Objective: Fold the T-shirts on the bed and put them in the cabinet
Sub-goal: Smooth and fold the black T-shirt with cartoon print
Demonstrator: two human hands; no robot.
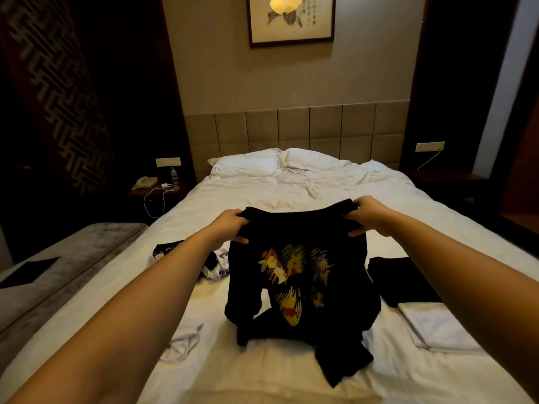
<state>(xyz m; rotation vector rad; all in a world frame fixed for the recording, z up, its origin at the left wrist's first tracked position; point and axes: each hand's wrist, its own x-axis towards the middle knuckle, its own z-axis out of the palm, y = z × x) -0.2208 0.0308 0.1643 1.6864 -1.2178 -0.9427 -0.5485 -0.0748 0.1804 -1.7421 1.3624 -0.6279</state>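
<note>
We hold a black T-shirt [300, 275] up over the white bed [291, 371], and we place everything else from that shirt. Its lower end trails onto the sheet nearest us, crumpled, one corner reaching out toward us. The front bears a colourful cartoon print in yellow and orange; we can read no words on it.

Our left hand [230, 227] grips the shirt's upper left corner, fingers curled over the cloth and thumb beneath. Our right hand [369, 214] clamps the upper right corner the same way, so the top edge stretches between the two.

Left of the shirt and near its lower end lies a small crumpled white garment [182, 339]. To the shirt's right lies a folded white T-shirt [437, 328], and just beyond that a folded black garment [399, 279]. Left of the shirt, partly behind our left forearm, sits a heap of black-and-white clothing [215, 262]; any lettering on it is too small to read.

Beyond the shirt lie two white pillows [262, 163] against a padded headboard [291, 126]. Far left of it, a nightstand [154, 191] carries a telephone [144, 182], a water bottle [174, 174] and a white charger cable [159, 196]. High above hangs a framed painting [291, 18] with a column of calligraphy, illegible to us.
</note>
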